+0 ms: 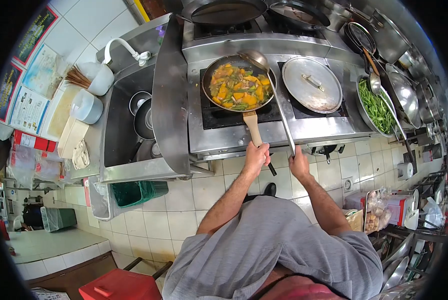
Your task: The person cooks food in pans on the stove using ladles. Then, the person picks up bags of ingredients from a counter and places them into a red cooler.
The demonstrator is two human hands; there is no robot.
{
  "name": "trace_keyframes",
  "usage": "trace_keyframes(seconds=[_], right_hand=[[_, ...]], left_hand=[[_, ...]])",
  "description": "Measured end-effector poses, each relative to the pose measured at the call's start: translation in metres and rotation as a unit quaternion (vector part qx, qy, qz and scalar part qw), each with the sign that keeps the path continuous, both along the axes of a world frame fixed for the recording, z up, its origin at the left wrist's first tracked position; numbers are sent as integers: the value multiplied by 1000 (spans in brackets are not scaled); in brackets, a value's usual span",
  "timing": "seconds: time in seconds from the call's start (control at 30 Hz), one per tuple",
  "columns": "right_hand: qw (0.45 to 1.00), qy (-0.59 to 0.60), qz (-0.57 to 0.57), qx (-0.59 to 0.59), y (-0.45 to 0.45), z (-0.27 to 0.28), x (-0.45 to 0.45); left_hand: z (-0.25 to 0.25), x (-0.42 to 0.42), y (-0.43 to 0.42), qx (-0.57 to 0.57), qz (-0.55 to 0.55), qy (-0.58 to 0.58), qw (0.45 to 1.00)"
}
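A pan [206, 96] of orange chunks and green vegetables [239, 87] in sauce sits on the stove's front burner. My left hand [256, 159] is closed round the pan's handle, where a pale cloth [252, 127] is wrapped near the pan. My right hand [299, 164] grips the long handle of a metal ladle [254, 58]. The ladle's bowl is over the pan's upper right rim, and its handle slants down across the right side of the pan.
Right of the pan lies a round metal lid [299, 90]; beyond it stands a bowl of green beans [374, 106] with a spoon [375, 83]. Two dark pans [224, 12] are behind. At left is a sink [121, 120] holding small pans, its divider [171, 100] beside the stove.
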State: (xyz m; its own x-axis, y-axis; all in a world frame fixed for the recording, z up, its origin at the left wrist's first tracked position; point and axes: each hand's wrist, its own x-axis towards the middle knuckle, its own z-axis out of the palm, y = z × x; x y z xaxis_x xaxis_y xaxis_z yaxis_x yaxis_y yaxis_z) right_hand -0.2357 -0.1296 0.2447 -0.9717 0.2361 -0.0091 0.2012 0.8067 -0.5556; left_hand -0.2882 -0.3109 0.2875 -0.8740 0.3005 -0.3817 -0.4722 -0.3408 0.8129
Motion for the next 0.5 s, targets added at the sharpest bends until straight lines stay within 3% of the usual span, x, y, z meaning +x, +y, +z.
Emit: trace_keyframes(seconds=[0.07,0.23,0.33,0.37,0.5], right_hand=[[997,-72,-17,-11,1,-14,8],[998,-41,-19,-40,9,17,17],[999,-44,11,-26,40,81,25],[998,16,46,-37,57,90,28],[990,-61,122,-45,65,184,37]], left_hand=[[0,-1,3,-4,11,-5,1000],[-5,-3,5,-6,16,-3,1000],[-4,-3,3,-14,22,-3,1000],[-2,-3,2,-11,16,-3,1000],[-3,-4,-1,-7,8,-2,1000]])
